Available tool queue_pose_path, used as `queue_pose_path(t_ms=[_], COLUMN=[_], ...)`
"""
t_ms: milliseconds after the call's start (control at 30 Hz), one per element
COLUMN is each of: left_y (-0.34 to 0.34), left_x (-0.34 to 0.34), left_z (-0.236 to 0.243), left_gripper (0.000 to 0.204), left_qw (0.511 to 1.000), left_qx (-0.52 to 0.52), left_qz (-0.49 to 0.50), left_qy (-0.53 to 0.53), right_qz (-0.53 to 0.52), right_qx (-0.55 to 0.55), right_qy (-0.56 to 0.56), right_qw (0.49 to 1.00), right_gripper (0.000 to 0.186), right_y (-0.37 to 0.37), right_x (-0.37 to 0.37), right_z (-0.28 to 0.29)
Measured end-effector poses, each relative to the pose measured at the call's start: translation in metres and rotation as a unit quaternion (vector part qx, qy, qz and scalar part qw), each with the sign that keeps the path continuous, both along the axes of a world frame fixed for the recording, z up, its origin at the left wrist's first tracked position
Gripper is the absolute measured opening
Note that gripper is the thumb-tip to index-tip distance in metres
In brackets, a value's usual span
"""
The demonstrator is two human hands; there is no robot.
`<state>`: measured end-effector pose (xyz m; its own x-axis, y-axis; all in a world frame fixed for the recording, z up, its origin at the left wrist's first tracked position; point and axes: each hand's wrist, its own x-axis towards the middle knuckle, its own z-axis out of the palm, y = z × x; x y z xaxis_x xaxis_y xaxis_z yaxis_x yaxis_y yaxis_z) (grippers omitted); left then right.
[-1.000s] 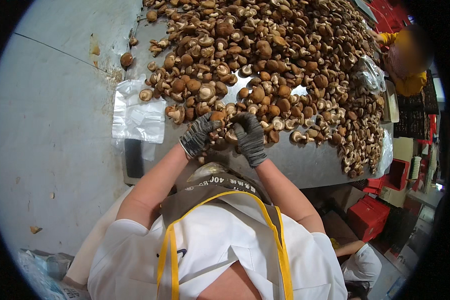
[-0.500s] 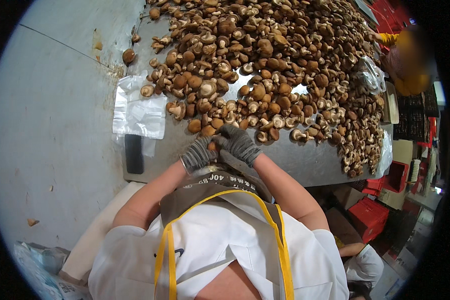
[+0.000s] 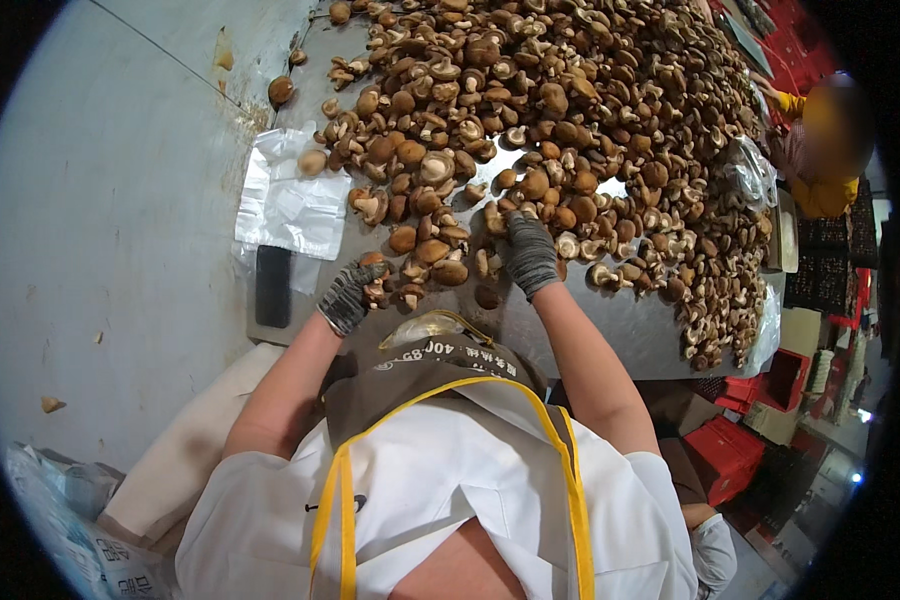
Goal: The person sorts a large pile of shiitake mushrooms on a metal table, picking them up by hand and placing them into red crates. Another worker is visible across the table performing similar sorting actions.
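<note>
In a gray striped glove, my left hand (image 3: 352, 295) is closed around brown mushrooms (image 3: 373, 268) at the near left of the metal table (image 3: 590, 335). My right hand (image 3: 528, 245), gloved alike, reaches farther forward, its fingers closed on a mushroom (image 3: 494, 218) at the pile's near edge. Loose mushrooms (image 3: 432, 250) lie between the hands, and the large pile (image 3: 510, 70) covers the far part of the table. Left of it lie flat white plastic bags (image 3: 285, 180), with a dark phone-like object (image 3: 273, 285) just below them.
A pale wall or panel (image 3: 120, 250) runs along the left. A person in yellow sleeves (image 3: 820, 190) is at the table's right, beside crumpled bags (image 3: 750, 170). Red crates (image 3: 720, 455) stand at lower right, near another person's white sleeve (image 3: 715, 555).
My hands, together near the table's front edge half a second ago, are apart: the left has moved leftward, the right forward into the mushrooms. The view has shifted slightly.
</note>
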<state>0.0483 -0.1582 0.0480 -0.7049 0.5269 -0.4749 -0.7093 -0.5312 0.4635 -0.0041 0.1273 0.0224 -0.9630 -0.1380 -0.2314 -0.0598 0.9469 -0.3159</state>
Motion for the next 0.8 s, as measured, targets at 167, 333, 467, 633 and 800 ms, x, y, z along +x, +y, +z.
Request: queue_pose_path(t_ms=[167, 333, 467, 633, 800], left_y=[-0.015, -0.017, -0.015, -0.027, -0.015], left_x=[0.025, 0.024, 0.029, 0.045, 0.050], left_z=[-0.075, -0.088, -0.084, -0.106, -0.095], left_gripper=[0.020, 0.022, 0.021, 0.029, 0.021], left_qw=[0.948, 0.951, 0.947, 0.952, 0.942], left_qx=[-0.272, -0.253, -0.243, -0.208, -0.242], left_qz=[0.139, 0.143, 0.182, 0.193, 0.190], left_qy=[-0.085, -0.103, -0.107, -0.114, -0.138], right_qz=[0.026, 0.251, 0.271, 0.249, 0.227], right_qx=[-0.025, 0.041, 0.077, 0.066, 0.118], right_qy=[0.094, 0.118, 0.014, 0.093, 0.108], right_qw=[0.995, 0.960, 0.959, 0.962, 0.961], right_gripper=[0.056, 0.058, 0.058, 0.060, 0.061], right_y=[-0.025, -0.077, -0.065, -0.022, -0.040], right_x=[0.006, 0.015, 0.026, 0.047, 0.045], right_z=[0.003, -0.001, 0.006, -0.014, 0.004])
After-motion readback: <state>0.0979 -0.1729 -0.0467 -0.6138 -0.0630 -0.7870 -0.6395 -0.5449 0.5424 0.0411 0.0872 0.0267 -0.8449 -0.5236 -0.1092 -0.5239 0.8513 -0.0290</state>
